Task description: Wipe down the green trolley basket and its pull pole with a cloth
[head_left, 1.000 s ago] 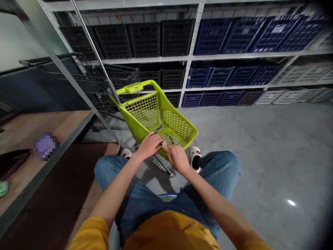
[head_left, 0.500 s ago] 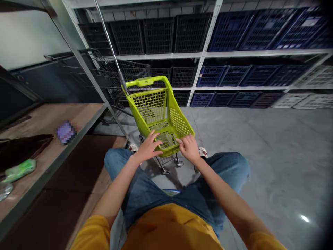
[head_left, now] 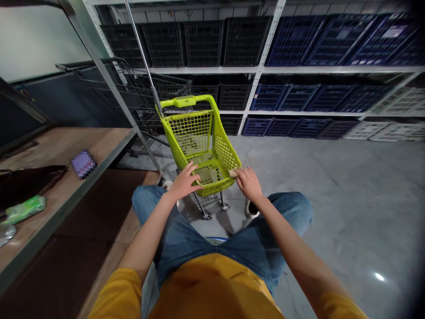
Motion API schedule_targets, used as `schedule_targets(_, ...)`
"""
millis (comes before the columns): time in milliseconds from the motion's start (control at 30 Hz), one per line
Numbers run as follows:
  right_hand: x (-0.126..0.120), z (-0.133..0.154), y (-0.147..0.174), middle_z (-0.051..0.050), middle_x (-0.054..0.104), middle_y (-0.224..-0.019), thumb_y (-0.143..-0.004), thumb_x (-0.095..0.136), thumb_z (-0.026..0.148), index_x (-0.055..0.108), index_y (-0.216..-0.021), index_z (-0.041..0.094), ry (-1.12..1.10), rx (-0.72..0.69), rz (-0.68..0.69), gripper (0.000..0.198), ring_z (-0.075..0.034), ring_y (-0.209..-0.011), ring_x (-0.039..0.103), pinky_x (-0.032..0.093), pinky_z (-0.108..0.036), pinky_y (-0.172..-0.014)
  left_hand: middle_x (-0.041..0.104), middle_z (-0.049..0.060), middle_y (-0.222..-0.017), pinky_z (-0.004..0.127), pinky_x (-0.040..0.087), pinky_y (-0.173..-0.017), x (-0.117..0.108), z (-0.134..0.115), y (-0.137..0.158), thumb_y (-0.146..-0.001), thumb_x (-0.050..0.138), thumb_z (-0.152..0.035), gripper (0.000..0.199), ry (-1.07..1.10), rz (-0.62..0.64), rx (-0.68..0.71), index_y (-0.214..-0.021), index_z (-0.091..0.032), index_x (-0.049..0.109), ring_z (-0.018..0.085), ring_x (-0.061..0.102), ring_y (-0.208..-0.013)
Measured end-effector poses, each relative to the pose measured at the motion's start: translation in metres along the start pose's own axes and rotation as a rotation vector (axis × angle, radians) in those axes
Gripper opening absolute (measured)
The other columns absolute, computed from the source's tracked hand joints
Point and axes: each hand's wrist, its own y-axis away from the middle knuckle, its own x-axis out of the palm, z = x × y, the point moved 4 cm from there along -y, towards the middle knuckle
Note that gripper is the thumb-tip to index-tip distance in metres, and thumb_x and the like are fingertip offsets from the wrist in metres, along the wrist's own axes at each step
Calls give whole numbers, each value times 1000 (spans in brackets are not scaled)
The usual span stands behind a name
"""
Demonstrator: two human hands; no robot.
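A small lime-green shopping cart (head_left: 219, 144) with a mesh plastic basket stands between my knees, its front end toward me. My left hand (head_left: 183, 181) lies at the near left corner of the basket rim, fingers spread and thumb apart. At the near right corner, my right hand (head_left: 248, 182) is closed on a small pale cloth (head_left: 233, 173), pressed against the rim. Part of the cloth is hidden under the fingers. A metal pole (head_left: 141, 48) rises from the cart's handle (head_left: 184, 101). Metal legs with casters (head_left: 206, 215) show below the basket.
On the left, a wooden shelf (head_left: 109, 137) holds a green packet (head_left: 25, 208), a dark bag (head_left: 29, 184) and a blurred purple item (head_left: 83, 164). A black wire cart (head_left: 149, 86) stands behind. White racks (head_left: 212, 70) hold black and blue crates (head_left: 295, 40).
My right hand has moved right with the cloth, from inside the basket's front to its right corner. The cart's front and my left hand have shifted slightly left.
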Motion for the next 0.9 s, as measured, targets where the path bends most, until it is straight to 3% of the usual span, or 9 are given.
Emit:
schedule_targets(67, -1, -7, 6, -11, 63, -131, -96, 46, 22, 59, -130, 21, -26, 15, -27, 36, -28, -125, 50, 39, -50, -109, 52, 14, -144, 64, 22, -120, -3, -9, -1, -86, 70, -42, 23, -36, 42, 13, -96, -20, 70, 36, 29, -148)
schedule_targets(167, 1, -5, 16, -11, 61, -134, -96, 49, 23, 60, -131, 24, -62, 123, -119, 37, -30, -125, 48, 40, -52, -105, 68, 8, -120, 65, 8, -122, -4, -24, -4, -89, 67, -38, 20, -31, 158, 74, -101, -22, 71, 29, 53, -131)
schedule_targets(300, 7, -14, 25, -14, 57, -126, -93, 52, 26, 63, -124, 23, -242, 292, -239, 33, -28, -115, 53, 47, -47, -95, 73, 3, -101, 53, 20, -122, 0, -26, -9, -95, 57, -38, 24, 70, 214, 25, -111, -25, 71, 19, 65, -104)
schedule_targets(400, 13, -23, 25, -12, 58, -111, -89, 53, 27, 62, -117, 19, -403, 440, -309, 30, -23, -98, 56, 52, -38, -80, 75, 0, -99, 50, 20, -121, 4, -18, -14, -97, 55, -35, 22, 139, 204, -30, -107, -29, 73, 17, 65, -100)
schedule_targets(500, 21, -5, 28, -9, 59, -102, -87, 52, 26, 60, -111, 19, -447, 563, -416, 26, -22, -91, 55, 51, -36, -78, 76, -1, -99, 49, 20, -119, 6, -13, -16, -96, 55, -34, 22, 174, 204, -48, -105, -30, 74, 16, 65, -100)
schedule_targets(600, 37, 49, 30, -8, 58, -98, -87, 53, 21, 59, -106, 20, -495, 479, -365, 20, -23, -91, 55, 50, -38, -81, 76, -1, -98, 48, 22, -118, 8, -12, -16, -97, 52, -32, 23, 160, 194, -61, -104, -31, 75, 16, 65, -98)
schedule_targets(733, 58, 117, 33, -9, 60, -109, -91, 50, 17, 60, -112, 24, -575, 135, -91, 24, -25, -106, 57, 51, -39, -92, 75, -1, -94, 47, 23, -118, 8, -10, -14, -98, 50, -31, 26, 115, 172, -53, -102, -30, 75, 16, 65, -96)
schedule_targets(800, 59, 117, 35, -9, 59, -113, -93, 49, 18, 60, -116, 25, -560, 57, -55, 26, -25, -111, 57, 50, -40, -95, 75, -1, -95, 46, 23, -118, 8, -10, -13, -99, 49, -31, 26, 111, 175, -51, -103, -30, 75, 16, 65, -97)
schedule_targets(900, 48, 76, 34, -10, 59, -111, -92, 51, 20, 61, -112, 21, -509, 138, -162, 23, -24, -107, 57, 50, -41, -93, 76, -1, -97, 45, 22, -118, 9, -9, -14, -99, 49, -32, 26, 133, 175, -64, -103, -31, 75, 15, 65, -98)
